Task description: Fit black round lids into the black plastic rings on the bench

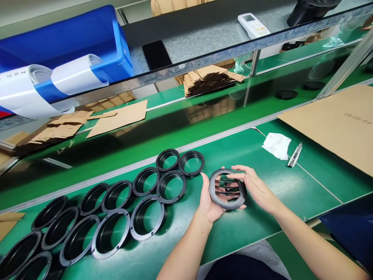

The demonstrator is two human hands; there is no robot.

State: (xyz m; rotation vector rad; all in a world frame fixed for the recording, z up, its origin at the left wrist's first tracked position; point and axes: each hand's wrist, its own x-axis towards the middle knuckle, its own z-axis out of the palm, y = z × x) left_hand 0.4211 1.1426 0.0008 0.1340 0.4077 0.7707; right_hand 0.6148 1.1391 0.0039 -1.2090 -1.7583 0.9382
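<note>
Part in hand: I hold a round black vent grille (pixel 227 189), a ring with louvre slats across its opening, up off the green bench (pixel 271 202), just in front of my body.
Left hand: my left hand (pixel 210 202) cups the grille from 8 o'clock, palm under the rim, fingers curled behind it, thumb along the edge; closed on the part but not squeezing.
Right hand: my right hand (pixel 256 186) comes in from 3 o'clock, fingers half open, fingertips lying over the upper rim and slats; a light touch, not a full grasp.
Doing it well: I judge this is a fit or check of the slats, so I carry the rim in the left palm and press only with fingertips, evenly round the ring, lest a slat bends.
Neighbours: black flanged rings (pixel 171 186) lie in rows toward 9 o'clock, the closest near my left hand.
Farther off: a white cloth (pixel 276 146) and a utility knife (pixel 295 154) lie at 1 o'clock, beside a cardboard sheet (pixel 335 124).
</note>
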